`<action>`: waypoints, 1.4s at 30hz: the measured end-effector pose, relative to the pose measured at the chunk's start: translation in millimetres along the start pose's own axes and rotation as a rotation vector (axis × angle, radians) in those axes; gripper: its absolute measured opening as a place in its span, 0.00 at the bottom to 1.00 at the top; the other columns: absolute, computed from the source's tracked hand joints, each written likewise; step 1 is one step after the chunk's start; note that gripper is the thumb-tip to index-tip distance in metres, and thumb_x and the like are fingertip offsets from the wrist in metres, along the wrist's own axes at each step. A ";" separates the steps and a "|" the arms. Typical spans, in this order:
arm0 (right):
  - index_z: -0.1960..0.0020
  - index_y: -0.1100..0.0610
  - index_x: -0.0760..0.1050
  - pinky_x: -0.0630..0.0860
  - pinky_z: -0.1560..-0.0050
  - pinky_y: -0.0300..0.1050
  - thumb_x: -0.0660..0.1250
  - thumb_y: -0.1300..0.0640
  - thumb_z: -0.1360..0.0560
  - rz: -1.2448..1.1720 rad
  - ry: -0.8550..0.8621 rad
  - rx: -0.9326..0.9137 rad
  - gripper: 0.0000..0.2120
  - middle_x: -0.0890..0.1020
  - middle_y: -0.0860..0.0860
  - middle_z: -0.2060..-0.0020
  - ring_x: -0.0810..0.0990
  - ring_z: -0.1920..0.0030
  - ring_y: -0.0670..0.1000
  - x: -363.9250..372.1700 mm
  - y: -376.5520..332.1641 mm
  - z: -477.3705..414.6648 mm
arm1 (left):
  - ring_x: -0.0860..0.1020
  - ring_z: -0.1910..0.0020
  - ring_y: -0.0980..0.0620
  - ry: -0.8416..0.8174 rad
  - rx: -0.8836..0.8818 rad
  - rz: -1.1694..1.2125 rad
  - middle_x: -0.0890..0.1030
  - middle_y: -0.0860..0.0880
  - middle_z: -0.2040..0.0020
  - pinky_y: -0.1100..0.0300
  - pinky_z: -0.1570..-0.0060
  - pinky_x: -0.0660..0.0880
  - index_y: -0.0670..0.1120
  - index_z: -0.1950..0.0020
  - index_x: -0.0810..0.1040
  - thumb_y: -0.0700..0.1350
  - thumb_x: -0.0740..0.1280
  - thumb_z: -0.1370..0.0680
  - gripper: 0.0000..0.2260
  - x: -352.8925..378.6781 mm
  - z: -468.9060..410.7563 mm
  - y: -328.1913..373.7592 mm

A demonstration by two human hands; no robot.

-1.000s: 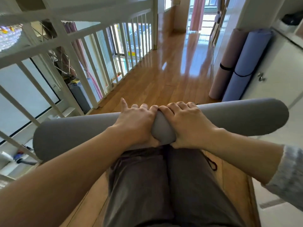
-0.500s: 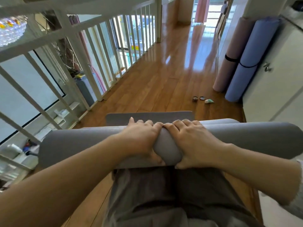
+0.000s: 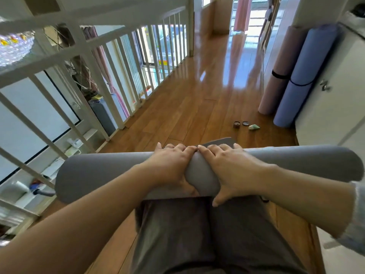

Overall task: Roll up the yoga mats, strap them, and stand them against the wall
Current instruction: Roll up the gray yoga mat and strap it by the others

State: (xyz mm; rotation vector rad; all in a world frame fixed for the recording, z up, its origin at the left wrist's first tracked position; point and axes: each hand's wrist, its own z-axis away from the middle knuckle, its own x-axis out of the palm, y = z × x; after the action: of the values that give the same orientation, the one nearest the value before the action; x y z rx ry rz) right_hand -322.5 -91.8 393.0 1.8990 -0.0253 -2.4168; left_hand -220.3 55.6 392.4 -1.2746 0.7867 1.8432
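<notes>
The pink mat point(image 3: 280, 76) and blue mat point(image 3: 304, 76) stand strapped by the wall point(image 3: 316, 8). The left hand point(image 3: 169, 165) and right hand point(image 3: 231, 167) grip the gray mat point(image 3: 98, 173), almost rolled. It needs a strap next.

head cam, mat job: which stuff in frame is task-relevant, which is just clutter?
Job:
- grey mat, nearly rolled, gripped by left hand and right hand
- pink mat and blue mat, each strapped, standing beside the white cabinet

Lying about:
- small dark pot, dark disc, pale green object, all on the wooden floor
- white railing
</notes>
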 end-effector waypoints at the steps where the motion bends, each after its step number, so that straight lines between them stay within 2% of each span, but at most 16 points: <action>1: 0.22 0.53 0.45 0.63 0.30 0.58 0.73 0.30 0.41 -0.010 0.015 0.011 0.60 0.64 0.51 0.29 0.65 0.31 0.54 4.4 -1.5 -0.7 | 0.64 0.30 0.47 -0.033 -0.001 0.017 0.65 0.52 0.29 0.40 0.28 0.54 0.55 0.23 0.51 0.69 0.71 0.36 0.49 -4.2 -4.9 -2.6; 3: 0.24 0.52 0.50 0.67 0.34 0.56 0.74 0.31 0.41 -0.053 0.040 0.021 0.56 0.68 0.50 0.33 0.69 0.35 0.53 5.9 1.6 -5.1 | 0.64 0.30 0.48 -0.060 0.000 0.046 0.66 0.52 0.29 0.41 0.28 0.55 0.56 0.23 0.51 0.69 0.71 0.36 0.48 -9.7 -11.2 -5.4; 5: 0.25 0.50 0.54 0.70 0.37 0.54 0.75 0.31 0.41 -0.095 0.039 0.018 0.54 0.70 0.49 0.36 0.71 0.38 0.52 1.2 9.0 -11.1 | 0.62 0.28 0.47 -0.010 -0.011 0.019 0.63 0.51 0.28 0.38 0.28 0.51 0.56 0.23 0.48 0.70 0.69 0.35 0.49 -6.8 -9.6 -4.2; 8: 0.26 0.50 0.57 0.72 0.40 0.48 0.75 0.32 0.42 -0.137 -0.022 0.010 0.52 0.73 0.48 0.37 0.72 0.39 0.50 -5.1 21.4 -24.5 | 0.57 0.25 0.44 0.201 -0.020 -0.217 0.56 0.48 0.24 0.34 0.30 0.47 0.55 0.24 0.38 0.69 0.67 0.33 0.51 17.5 1.5 2.0; 9: 0.27 0.50 0.58 0.72 0.41 0.46 0.76 0.32 0.42 -0.145 -0.039 0.004 0.51 0.73 0.48 0.37 0.73 0.40 0.50 -6.0 23.7 -29.0 | 0.57 0.26 0.44 0.263 -0.016 -0.273 0.56 0.47 0.24 0.33 0.30 0.48 0.55 0.25 0.36 0.68 0.67 0.33 0.51 25.4 3.6 2.1; 12: 0.29 0.50 0.62 0.74 0.42 0.47 0.76 0.33 0.42 -0.194 -0.004 0.006 0.49 0.75 0.47 0.39 0.75 0.41 0.49 -8.0 28.0 -33.6 | 0.62 0.28 0.44 0.346 0.001 -0.310 0.61 0.47 0.26 0.31 0.32 0.47 0.56 0.24 0.41 0.66 0.68 0.33 0.48 18.4 0.8 -1.9; 18: 0.31 0.46 0.64 0.73 0.43 0.48 0.77 0.34 0.43 -0.275 0.190 0.008 0.46 0.77 0.43 0.43 0.76 0.45 0.46 -47.5 50.8 -13.8 | 0.60 0.28 0.42 0.447 0.009 -0.421 0.59 0.46 0.27 0.30 0.32 0.45 0.56 0.23 0.43 0.63 0.69 0.32 0.47 -44.4 -3.4 16.3; 22: 0.31 0.46 0.65 0.74 0.44 0.45 0.77 0.35 0.42 -0.245 0.099 -0.039 0.44 0.77 0.42 0.44 0.75 0.46 0.44 -57.8 39.8 4.0 | 0.60 0.28 0.41 0.399 -0.001 -0.408 0.59 0.46 0.27 0.32 0.31 0.44 0.55 0.24 0.41 0.64 0.69 0.32 0.48 -44.1 20.0 29.0; 28: 0.32 0.49 0.65 0.75 0.41 0.48 0.77 0.34 0.42 -0.202 -0.093 -0.068 0.45 0.76 0.46 0.40 0.75 0.42 0.48 -12.1 -12.4 17.3 | 0.59 0.28 0.43 0.224 -0.034 -0.305 0.56 0.48 0.27 0.34 0.30 0.41 0.53 0.25 0.37 0.64 0.69 0.31 0.50 25.7 58.2 34.7; 32: 0.27 0.50 0.60 0.68 0.34 0.46 0.76 0.34 0.40 -0.214 -0.068 -0.067 0.49 0.70 0.47 0.32 0.69 0.35 0.49 -3.6 -18.9 21.0 | 0.59 0.28 0.43 0.194 -0.046 -0.230 0.57 0.47 0.27 0.36 0.28 0.42 0.53 0.24 0.40 0.64 0.70 0.32 0.49 36.7 59.1 29.9; 35: 0.22 0.51 0.45 0.59 0.27 0.56 0.72 0.31 0.37 -0.091 -0.014 -0.037 0.56 0.59 0.50 0.25 0.60 0.27 0.52 -4.4 -19.3 34.4 | 0.61 0.29 0.44 0.146 -0.026 -0.151 0.60 0.48 0.28 0.38 0.27 0.46 0.54 0.23 0.43 0.65 0.70 0.33 0.49 26.4 50.0 20.5; 37: 0.22 0.52 0.41 0.56 0.27 0.59 0.70 0.30 0.36 -0.032 0.021 -0.025 0.58 0.56 0.52 0.24 0.57 0.26 0.54 0.2 -24.4 40.8 | 0.63 0.31 0.45 0.082 -0.003 -0.111 0.63 0.48 0.29 0.40 0.27 0.51 0.55 0.23 0.46 0.66 0.70 0.34 0.49 15.5 39.0 13.5; 40: 0.23 0.53 0.42 0.61 0.30 0.60 0.72 0.31 0.38 -0.010 0.038 0.008 0.59 0.60 0.53 0.27 0.62 0.29 0.55 9.1 -24.8 32.4 | 0.64 0.32 0.46 -0.023 0.007 -0.056 0.65 0.49 0.30 0.41 0.28 0.54 0.57 0.24 0.48 0.67 0.72 0.36 0.49 0.8 22.3 4.6; 42: 0.23 0.52 0.47 0.65 0.34 0.58 0.73 0.31 0.40 -0.028 0.059 0.025 0.57 0.65 0.51 0.31 0.66 0.33 0.54 9.0 -17.4 22.5 | 0.62 0.29 0.46 -0.025 -0.009 -0.057 0.63 0.49 0.28 0.38 0.28 0.50 0.57 0.23 0.46 0.68 0.70 0.35 0.49 -1.4 18.5 2.7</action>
State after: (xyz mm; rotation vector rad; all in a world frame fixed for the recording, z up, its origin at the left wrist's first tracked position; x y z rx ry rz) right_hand -347.2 -75.7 388.6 1.9936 -0.0261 -2.3881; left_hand -231.3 68.9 399.8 -1.2647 0.7217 1.8158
